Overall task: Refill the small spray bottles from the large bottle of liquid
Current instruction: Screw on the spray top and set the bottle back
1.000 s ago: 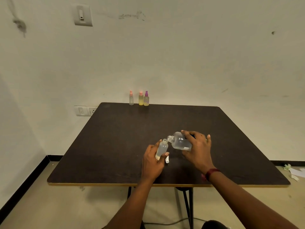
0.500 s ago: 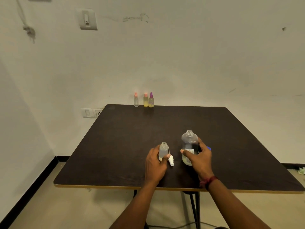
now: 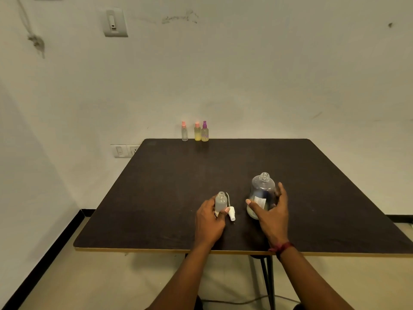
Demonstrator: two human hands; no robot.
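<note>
A small frosted spray bottle [image 3: 220, 201] stands upright and uncapped near the front of the dark table [image 3: 223, 162]. My left hand [image 3: 209, 222] is wrapped around it. Its white spray head [image 3: 232, 213], with a thin tube, lies on the table just right of it. The large clear bottle [image 3: 262, 186] stands upright to the right, its neck open and a little pale liquid at the bottom. My right hand [image 3: 273, 217] cups it loosely, thumb on the label and fingers along the right side. A blue shape shows through the bottle.
Three capped small spray bottles stand at the table's far edge against the wall: a clear one [image 3: 184, 133], a yellow one [image 3: 197, 133] and a purple-capped one [image 3: 205, 134]. Wall sockets [image 3: 125, 151] sit to the left, and a cable lies on the floor under the table.
The large bottle went from tilted over the small bottle's mouth to standing upright on the table. My right hand's grip on it has loosened. The left hand kept its hold.
</note>
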